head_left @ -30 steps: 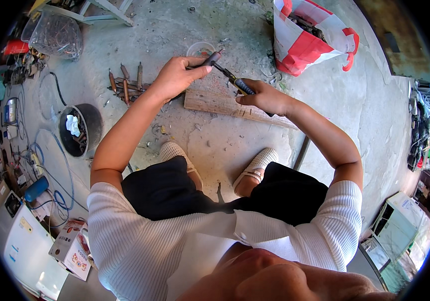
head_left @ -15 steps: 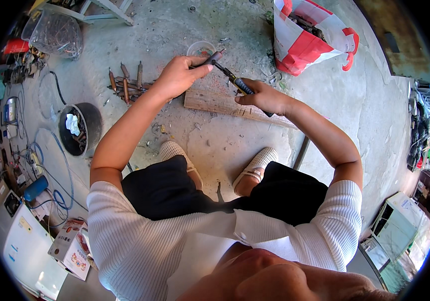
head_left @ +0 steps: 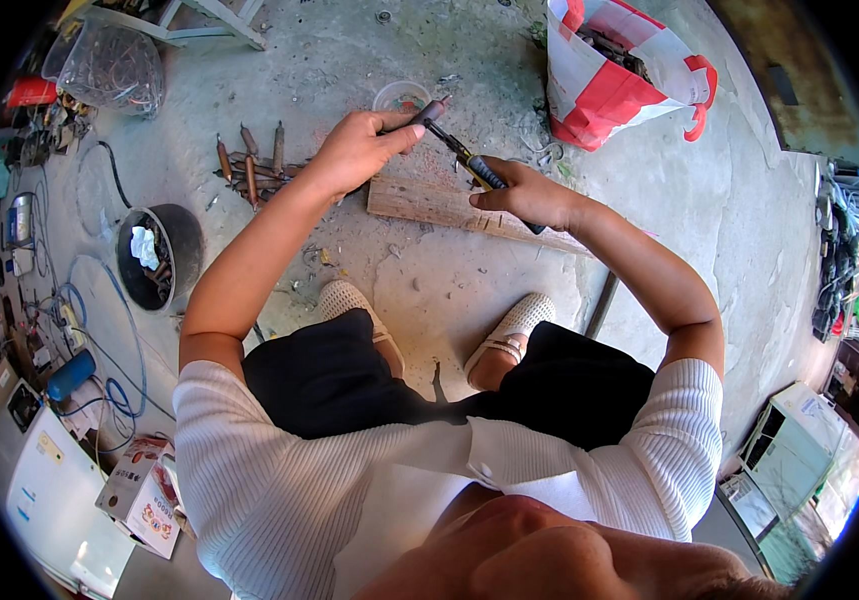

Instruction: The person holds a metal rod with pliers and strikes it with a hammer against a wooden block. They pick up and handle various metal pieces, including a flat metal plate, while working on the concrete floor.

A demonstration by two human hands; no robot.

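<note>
Out over the wooden plank [head_left: 449, 207], my left hand [head_left: 357, 152] is closed round a dark cylinder [head_left: 429, 113] with a narrow reddish tip, perhaps a copper filter drier. My right hand [head_left: 529, 192] grips pliers [head_left: 484, 172] by their black and yellow handles. The jaws meet the cylinder close to my left fingertips; whether they clamp it is too small to tell. Just behind the cylinder stands a small clear round tub [head_left: 401, 95] with reddish bits inside. Left of my left wrist lies a pile of copper-coloured and dark tubes [head_left: 252, 170] with tapered ends.
A red and white bag [head_left: 609, 95] of scrap stands at the far right. On the left are a black bucket [head_left: 187, 250] with dark pieces and blue hoses [head_left: 124, 310]. A metal frame [head_left: 214, 22] stands at the far left. Small debris litters the concrete floor around my feet.
</note>
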